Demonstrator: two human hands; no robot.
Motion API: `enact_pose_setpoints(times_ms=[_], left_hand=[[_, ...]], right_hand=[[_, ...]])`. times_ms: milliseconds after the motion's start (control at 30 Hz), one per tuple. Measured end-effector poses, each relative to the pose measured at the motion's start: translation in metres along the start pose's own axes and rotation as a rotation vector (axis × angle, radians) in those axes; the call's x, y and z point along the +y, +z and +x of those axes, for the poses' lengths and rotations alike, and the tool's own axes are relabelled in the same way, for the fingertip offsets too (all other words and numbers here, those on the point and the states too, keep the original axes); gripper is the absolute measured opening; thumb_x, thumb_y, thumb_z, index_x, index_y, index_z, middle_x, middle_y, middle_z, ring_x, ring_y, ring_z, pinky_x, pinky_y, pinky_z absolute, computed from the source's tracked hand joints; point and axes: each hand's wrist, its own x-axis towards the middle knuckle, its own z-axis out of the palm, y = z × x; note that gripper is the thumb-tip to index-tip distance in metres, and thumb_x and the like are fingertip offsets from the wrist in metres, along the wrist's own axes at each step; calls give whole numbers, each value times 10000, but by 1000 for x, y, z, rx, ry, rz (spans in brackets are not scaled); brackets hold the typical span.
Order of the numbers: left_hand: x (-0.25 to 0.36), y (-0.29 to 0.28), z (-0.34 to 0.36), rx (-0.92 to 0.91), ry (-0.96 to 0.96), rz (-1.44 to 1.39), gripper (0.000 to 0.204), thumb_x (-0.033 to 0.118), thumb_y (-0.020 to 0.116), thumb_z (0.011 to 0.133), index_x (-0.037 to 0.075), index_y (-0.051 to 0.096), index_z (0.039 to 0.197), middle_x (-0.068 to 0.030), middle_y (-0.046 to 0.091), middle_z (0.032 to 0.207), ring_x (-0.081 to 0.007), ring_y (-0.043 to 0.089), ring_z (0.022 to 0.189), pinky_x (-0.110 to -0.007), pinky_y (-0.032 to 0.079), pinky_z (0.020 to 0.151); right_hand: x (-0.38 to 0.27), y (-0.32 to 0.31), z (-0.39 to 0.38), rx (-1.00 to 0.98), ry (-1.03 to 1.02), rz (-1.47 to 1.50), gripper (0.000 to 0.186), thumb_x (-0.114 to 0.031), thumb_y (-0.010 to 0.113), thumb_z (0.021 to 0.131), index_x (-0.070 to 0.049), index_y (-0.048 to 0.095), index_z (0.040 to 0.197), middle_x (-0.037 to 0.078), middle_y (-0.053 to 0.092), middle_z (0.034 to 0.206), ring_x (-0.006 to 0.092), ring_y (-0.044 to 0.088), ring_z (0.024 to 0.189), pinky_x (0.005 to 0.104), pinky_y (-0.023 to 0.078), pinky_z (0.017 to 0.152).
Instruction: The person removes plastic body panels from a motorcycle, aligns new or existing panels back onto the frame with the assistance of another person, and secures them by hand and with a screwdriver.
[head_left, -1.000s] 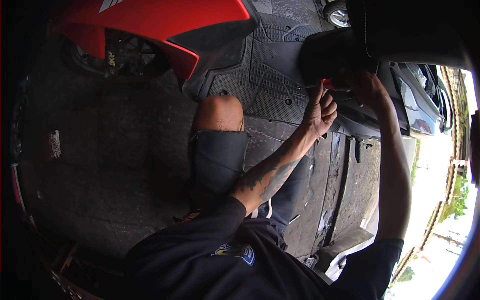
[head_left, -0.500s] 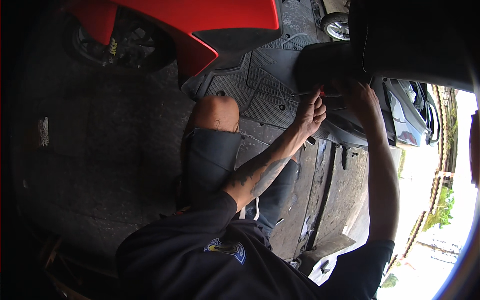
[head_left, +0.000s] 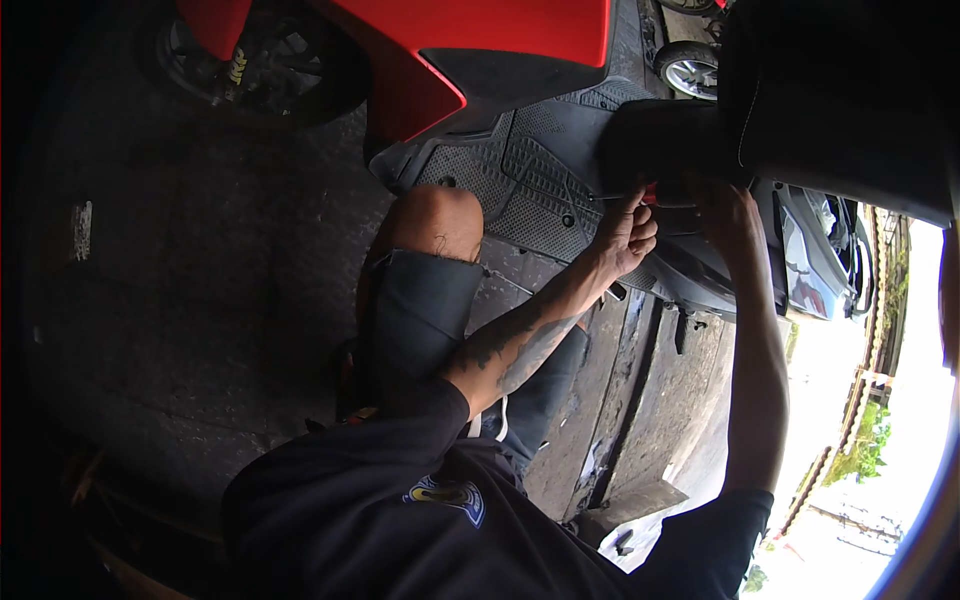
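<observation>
My left hand (head_left: 628,238) is closed, its thumb and fingers pinching what looks like a slim screwdriver. Its thin metal shaft (head_left: 606,197) sticks out to the left above the footboard, and a red part (head_left: 650,193) shows just right of my fingertips. My right hand (head_left: 730,215) is raised against the dark body of the scooter, just below the seat (head_left: 840,110). Shadow hides its fingertips, so whether they grip anything is unclear. Beneath my left hand lies the scooter's textured grey footboard (head_left: 535,170) with round fastener spots.
Red front bodywork (head_left: 500,25) and the front wheel (head_left: 275,70) stand at upper left. Another small wheel (head_left: 690,72) is beyond the scooter. My bent knee (head_left: 435,225) is close to the footboard. Worn planks (head_left: 610,400) lie below, with bright outdoor ground at right.
The scooter sits slightly lower and further right in the picture as the view shifts. Both hands keep nearly the same places on it, the left one still pinching the tool.
</observation>
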Motion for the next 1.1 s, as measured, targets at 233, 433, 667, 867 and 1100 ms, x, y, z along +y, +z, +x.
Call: enact_pose_setpoints(times_ms=[233, 433, 667, 867, 1100], left_hand=[[0, -2, 0, 64, 33, 58, 347, 425, 667, 848, 185, 470, 692, 92, 214, 472, -38, 209, 363, -188, 140, 328], [3, -16, 1, -76, 46, 124, 373, 418, 655, 860, 182, 444, 663, 91, 238, 474, -31, 224, 358, -184, 144, 317], [-8, -14, -2, -115, -24, 64, 226, 392, 639, 877, 186, 574, 811, 93, 225, 488, -29, 219, 384, -174, 155, 332], [2, -14, -3, -85, -6, 100, 220, 394, 637, 877, 181, 587, 856, 93, 218, 492, -31, 224, 391, -173, 162, 336], [1, -22, 4, -122, 21, 62, 239, 401, 637, 876, 191, 554, 797, 91, 220, 493, -32, 226, 390, -176, 162, 333]], right_hand=[[-16, -15, -6, -46, 40, 219, 291, -345, 541, 915, -124, 528, 1104, 130, 678, 877, 348, 649, 879, 434, 512, 702], [-24, -17, -6, -45, 146, 80, 228, -252, 553, 909, -116, 547, 1092, 128, 672, 899, 362, 654, 818, 446, 516, 665], [13, 14, -15, 105, -27, -60, 296, -317, 571, 905, -105, 533, 1108, 143, 647, 824, 306, 660, 774, 413, 484, 623], [-24, -22, -16, -40, 92, 258, 287, -314, 529, 909, -67, 578, 1048, 161, 658, 946, 375, 638, 834, 464, 495, 689], [-42, -19, -17, 93, 88, 282, 251, -320, 531, 915, -144, 591, 1083, 176, 657, 886, 394, 623, 877, 449, 494, 696]])
